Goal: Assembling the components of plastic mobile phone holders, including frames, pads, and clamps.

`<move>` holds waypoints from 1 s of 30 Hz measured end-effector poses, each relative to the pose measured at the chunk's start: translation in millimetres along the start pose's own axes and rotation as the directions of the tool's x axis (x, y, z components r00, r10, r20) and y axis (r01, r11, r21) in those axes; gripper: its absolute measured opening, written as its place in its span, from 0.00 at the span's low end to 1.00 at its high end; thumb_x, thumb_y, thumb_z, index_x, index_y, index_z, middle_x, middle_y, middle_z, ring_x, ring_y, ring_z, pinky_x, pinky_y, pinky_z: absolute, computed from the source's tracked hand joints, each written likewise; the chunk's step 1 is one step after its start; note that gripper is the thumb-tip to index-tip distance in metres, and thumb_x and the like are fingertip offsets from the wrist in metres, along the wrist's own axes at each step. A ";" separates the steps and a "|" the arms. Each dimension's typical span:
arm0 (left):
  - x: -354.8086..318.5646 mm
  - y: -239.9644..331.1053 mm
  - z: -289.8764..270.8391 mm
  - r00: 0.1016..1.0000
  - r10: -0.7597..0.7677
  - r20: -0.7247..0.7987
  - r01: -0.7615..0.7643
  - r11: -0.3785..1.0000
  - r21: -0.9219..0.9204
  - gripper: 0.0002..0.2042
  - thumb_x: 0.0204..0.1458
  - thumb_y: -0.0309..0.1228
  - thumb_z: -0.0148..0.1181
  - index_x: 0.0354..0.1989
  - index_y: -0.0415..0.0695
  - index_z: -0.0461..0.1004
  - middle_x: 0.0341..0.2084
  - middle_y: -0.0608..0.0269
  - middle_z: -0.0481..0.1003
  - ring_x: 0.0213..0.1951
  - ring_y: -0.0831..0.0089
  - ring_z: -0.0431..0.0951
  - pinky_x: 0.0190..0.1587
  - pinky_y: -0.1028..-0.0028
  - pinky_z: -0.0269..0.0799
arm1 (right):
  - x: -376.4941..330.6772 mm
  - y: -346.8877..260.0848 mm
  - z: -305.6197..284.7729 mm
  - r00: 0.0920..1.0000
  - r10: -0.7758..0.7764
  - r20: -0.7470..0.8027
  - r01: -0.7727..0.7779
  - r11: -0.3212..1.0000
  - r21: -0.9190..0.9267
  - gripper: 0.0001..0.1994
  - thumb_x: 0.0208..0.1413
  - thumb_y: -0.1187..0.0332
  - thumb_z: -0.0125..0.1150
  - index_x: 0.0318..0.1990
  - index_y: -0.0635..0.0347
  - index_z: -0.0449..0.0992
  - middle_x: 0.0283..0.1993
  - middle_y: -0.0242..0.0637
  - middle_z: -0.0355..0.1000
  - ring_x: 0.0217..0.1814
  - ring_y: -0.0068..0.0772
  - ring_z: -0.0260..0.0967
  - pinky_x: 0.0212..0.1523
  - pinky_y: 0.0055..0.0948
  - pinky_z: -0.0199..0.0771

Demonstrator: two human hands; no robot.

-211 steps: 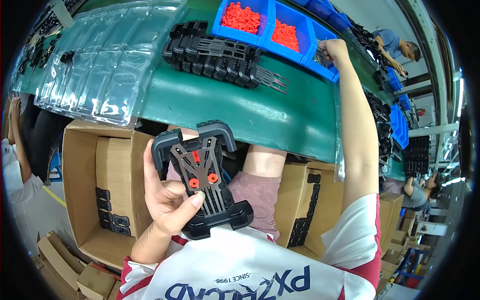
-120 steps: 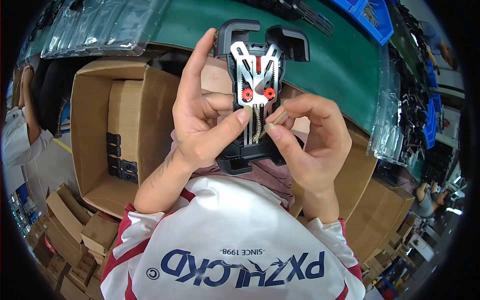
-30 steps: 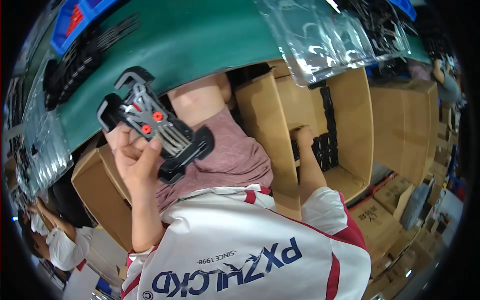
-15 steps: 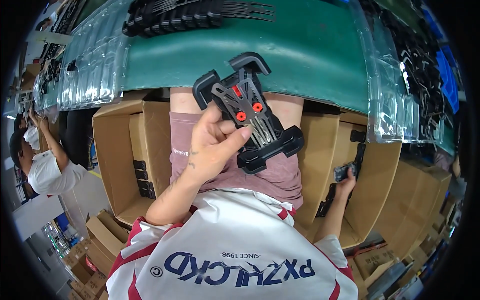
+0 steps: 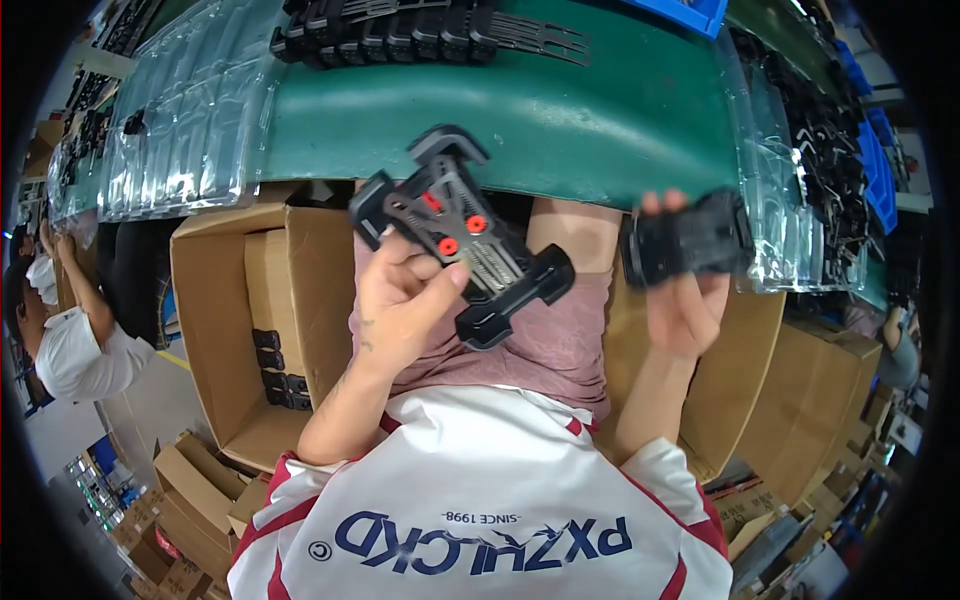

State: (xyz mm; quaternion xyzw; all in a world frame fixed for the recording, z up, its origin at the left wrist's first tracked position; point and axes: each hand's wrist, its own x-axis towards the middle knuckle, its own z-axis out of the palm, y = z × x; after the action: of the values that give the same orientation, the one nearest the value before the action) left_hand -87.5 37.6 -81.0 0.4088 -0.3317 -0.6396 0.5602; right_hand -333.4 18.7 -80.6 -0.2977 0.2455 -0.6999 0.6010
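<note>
My left hand (image 5: 405, 285) is closed on the lower left side of a black phone holder (image 5: 478, 262), thumb on its face. The holder lies at a slant above my lap, its metal plate, springs and two red gears showing, with padded corner jaws at both ends. To the right, my right hand (image 5: 685, 315) is closed on a black plastic part (image 5: 690, 240), smeared by motion. The part is held apart from the holder, in front of the table edge.
On the green table (image 5: 640, 120) stands a row of black parts with metal forks (image 5: 400, 35). Clear plastic trays (image 5: 190, 140) lie left, more trays with black pieces (image 5: 800, 180) right, and a blue bin (image 5: 690, 12) behind. Cardboard boxes (image 5: 235, 330) flank my legs; a co-worker (image 5: 85, 330) sits left.
My right hand has come up out of the right-hand box with the black plastic part. My left hand has shifted slightly left with the phone holder.
</note>
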 end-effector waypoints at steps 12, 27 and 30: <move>-2.1 12.5 -14.0 0.993 0.029 -0.117 -0.029 1.000 0.000 0.14 0.47 0.12 0.55 0.44 0.34 0.67 0.34 0.55 0.77 0.30 0.79 0.75 0.33 0.85 0.69 | 44.0 16.8 5.3 0.969 -0.229 0.092 0.195 0.480 -0.855 0.42 0.36 0.82 0.68 0.64 0.63 0.54 0.57 0.48 0.64 0.56 0.44 0.65 0.58 0.39 0.65; -13.4 -6.3 6.6 0.849 0.497 -0.180 -0.334 0.768 0.546 0.09 0.48 0.16 0.57 0.38 0.37 0.71 0.30 0.58 0.77 0.25 0.78 0.75 0.28 0.84 0.71 | -10.0 56.2 67.3 0.883 -0.193 0.428 0.466 0.477 -0.745 0.37 0.36 0.71 0.74 0.57 0.68 0.63 0.54 0.49 0.68 0.57 0.46 0.67 0.64 0.46 0.57; -18.6 -15.7 -3.9 0.706 0.641 0.301 -0.429 0.050 0.902 0.15 0.40 0.15 0.59 0.41 0.31 0.72 0.29 0.55 0.77 0.22 0.74 0.73 0.26 0.80 0.70 | -10.4 56.7 65.9 0.859 -0.139 0.493 0.507 0.366 -0.780 0.40 0.38 0.65 0.74 0.59 0.67 0.60 0.57 0.48 0.65 0.58 0.45 0.65 0.63 0.45 0.59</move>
State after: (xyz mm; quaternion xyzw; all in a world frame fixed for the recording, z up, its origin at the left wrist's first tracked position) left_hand -90.2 58.5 -93.8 0.5538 -0.7104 -0.0216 0.4337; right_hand -246.1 20.9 -75.4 -0.7282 0.4021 -0.5044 0.2315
